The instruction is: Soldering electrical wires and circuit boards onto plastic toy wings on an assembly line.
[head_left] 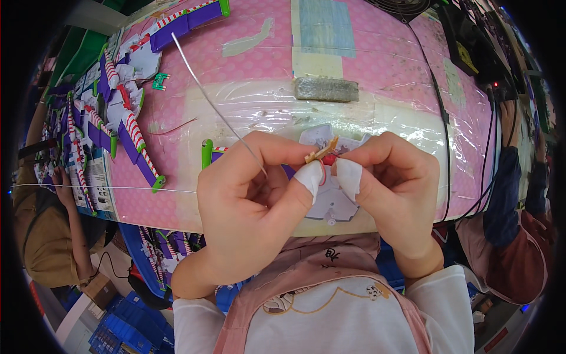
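Above the white plastic toy shell [331, 203], my hands meet with their fingertips almost touching. My left hand [244, 200], its thumb wrapped in white tape, pinches a small tan circuit board [319, 153]. A thin silvery wire [207, 99] runs from the far left of the table down into its curled fingers. My right hand [398, 186], also with a taped thumb, is closed on a small red part [329, 159] beside the board; its exact kind is too small to tell. Behind my left hand shows a purple wing piece with a green tip [207, 154].
Purple, striped toy wings [138, 141] pile up at left, near a green circuit board [160, 81]. A grey block [326, 89] lies beyond my hands. Black cables [439, 100] cross the right side. Blue bins [132, 321] stand below left. Other people sit at both sides.
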A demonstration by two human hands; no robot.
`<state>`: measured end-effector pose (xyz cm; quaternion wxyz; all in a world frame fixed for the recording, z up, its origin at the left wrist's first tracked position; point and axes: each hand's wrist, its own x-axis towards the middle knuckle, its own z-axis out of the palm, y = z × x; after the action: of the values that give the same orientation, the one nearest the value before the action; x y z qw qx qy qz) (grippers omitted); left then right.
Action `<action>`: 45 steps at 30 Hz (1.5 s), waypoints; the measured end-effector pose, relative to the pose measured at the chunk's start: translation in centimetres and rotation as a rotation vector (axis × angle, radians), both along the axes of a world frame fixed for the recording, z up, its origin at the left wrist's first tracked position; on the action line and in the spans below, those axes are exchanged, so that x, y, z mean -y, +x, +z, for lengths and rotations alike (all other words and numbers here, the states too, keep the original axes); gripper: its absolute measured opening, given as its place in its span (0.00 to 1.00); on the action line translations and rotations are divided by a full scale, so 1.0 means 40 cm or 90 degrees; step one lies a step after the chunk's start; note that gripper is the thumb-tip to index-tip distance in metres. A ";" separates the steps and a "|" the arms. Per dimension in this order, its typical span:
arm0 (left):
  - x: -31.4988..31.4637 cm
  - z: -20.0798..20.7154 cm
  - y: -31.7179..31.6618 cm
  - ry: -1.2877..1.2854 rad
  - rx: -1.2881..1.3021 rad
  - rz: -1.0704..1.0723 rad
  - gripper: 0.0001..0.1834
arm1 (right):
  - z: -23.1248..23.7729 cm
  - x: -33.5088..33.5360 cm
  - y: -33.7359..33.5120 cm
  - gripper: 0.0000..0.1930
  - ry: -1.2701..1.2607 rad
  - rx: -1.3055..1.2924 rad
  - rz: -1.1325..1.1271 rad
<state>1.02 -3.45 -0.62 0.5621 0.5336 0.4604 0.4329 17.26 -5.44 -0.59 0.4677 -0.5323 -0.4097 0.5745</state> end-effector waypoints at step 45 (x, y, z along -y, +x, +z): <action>-0.123 -0.018 0.062 0.385 -0.618 -0.220 0.13 | -0.065 -0.290 0.100 0.15 0.316 0.782 0.272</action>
<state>3.48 1.46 -1.35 0.1726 0.8740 0.4275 0.1538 21.28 6.18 -3.19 0.1360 -0.5462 -0.8148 0.1385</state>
